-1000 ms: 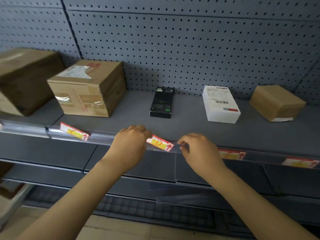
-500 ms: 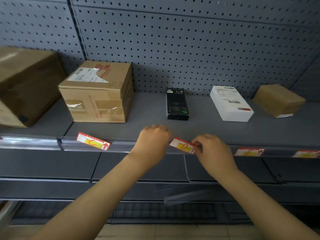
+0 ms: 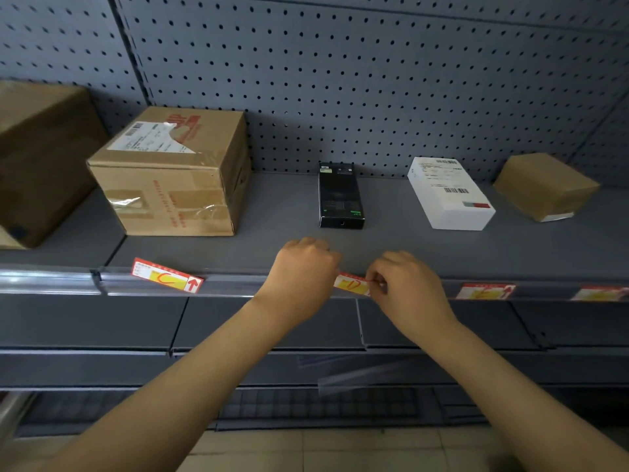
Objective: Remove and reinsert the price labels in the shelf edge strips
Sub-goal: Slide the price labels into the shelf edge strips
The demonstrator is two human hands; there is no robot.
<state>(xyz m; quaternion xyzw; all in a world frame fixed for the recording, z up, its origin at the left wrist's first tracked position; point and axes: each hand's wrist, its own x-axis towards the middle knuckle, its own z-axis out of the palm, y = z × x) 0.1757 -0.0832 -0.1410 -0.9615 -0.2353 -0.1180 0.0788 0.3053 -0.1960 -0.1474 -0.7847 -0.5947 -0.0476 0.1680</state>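
Observation:
A red and yellow price label (image 3: 350, 284) sits at the clear shelf edge strip (image 3: 231, 284), between my two hands. My left hand (image 3: 303, 270) covers its left end with fingers curled over the strip. My right hand (image 3: 405, 284) pinches its right end between thumb and forefinger. Another label (image 3: 166, 275) lies tilted, partly out of the strip, to the left. Two more labels (image 3: 485, 291) (image 3: 599, 294) sit inside the strip to the right.
On the grey shelf (image 3: 289, 243) stand a large cardboard box (image 3: 173, 175), a bigger one (image 3: 37, 161) at far left, a black box (image 3: 340, 195), a white box (image 3: 449, 195) and a small brown box (image 3: 544, 185). Pegboard backs the shelf. Lower shelves below.
The view has shifted right and down a little. My hands have closed in on the middle label, so less of it shows between them.

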